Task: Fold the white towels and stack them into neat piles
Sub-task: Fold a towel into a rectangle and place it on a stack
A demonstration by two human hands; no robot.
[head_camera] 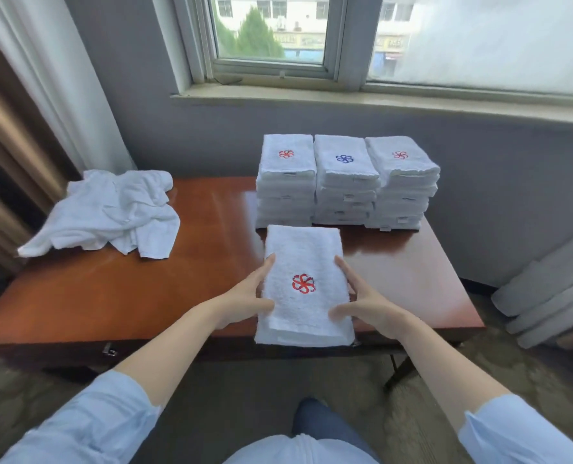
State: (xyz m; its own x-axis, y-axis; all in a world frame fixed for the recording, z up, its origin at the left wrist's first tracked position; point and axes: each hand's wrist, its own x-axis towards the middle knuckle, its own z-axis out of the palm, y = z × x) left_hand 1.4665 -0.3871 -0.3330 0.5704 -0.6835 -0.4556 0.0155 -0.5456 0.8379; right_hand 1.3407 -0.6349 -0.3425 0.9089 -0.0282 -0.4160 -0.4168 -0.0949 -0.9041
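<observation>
Pale-blue sleeves (87,420) fill the bottom corners, with a knee in blue denim (315,420) between them. Both bare forearms reach forward to a folded towel (303,249), a white oblong lying lengthwise away from the person at the near edge of the reddish-brown bench (127,296). Its near end reaches that edge or just past it; whether it rests on the wood or is lifted slightly I cannot tell. A red pinwheel emblem (303,283) faces up on it, midway between the two grips.

The left grip (245,296) holds the towel's left long side, with the thumb laid on top, the forefinger stretched along the edge and the other fingers hidden by the cloth. The right grip (365,303) holds the right long side the same way, its thumb on top toward the near corner.

Just beyond the towel's far end, three piles of folded white towels stand side by side and touching. The left pile (286,185) is topped by a red emblem, the middle pile (345,185) by a blue one and the right pile (403,185) by a red one.

Well apart, at the far left corner, a heap of unfolded towels (111,216) lies crumpled, one corner reaching past the bench's left edge. Behind are a window sill (345,98) and a window (268,28).
</observation>
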